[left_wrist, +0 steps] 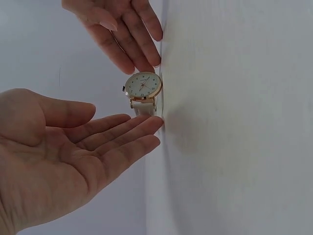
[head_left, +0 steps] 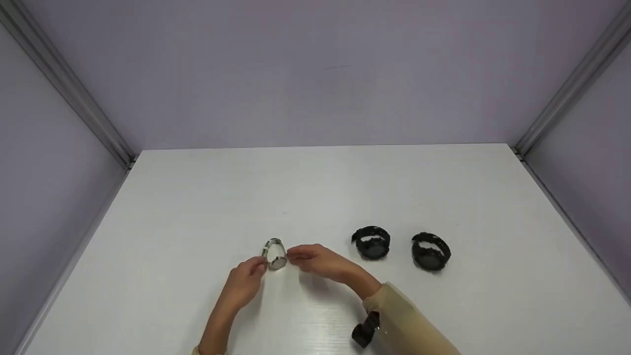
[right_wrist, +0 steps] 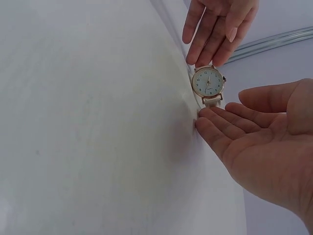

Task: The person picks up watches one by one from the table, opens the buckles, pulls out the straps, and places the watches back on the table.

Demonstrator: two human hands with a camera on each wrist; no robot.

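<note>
A small watch (head_left: pixel 274 255) with a white dial, gold case and pale strap stands on edge on the white table (head_left: pixel 315 197). My left hand (head_left: pixel 256 268) is open at its left side and my right hand (head_left: pixel 296 256) is open at its right. In the left wrist view the left hand (left_wrist: pixel 122 120) lies palm up, with straight fingers reaching to the strap below the watch (left_wrist: pixel 143 87). In the right wrist view the right hand (right_wrist: pixel 222 115) is flat too, its fingertips beside the strap of the watch (right_wrist: pixel 208 82). Whether either hand touches the watch, I cannot tell.
Two black watches (head_left: pixel 372 242) (head_left: pixel 431 251) sit on the table to the right of my hands. A black camera unit (head_left: pixel 366 330) is strapped over my beige right sleeve. Lilac walls close in the table at the back and on both sides.
</note>
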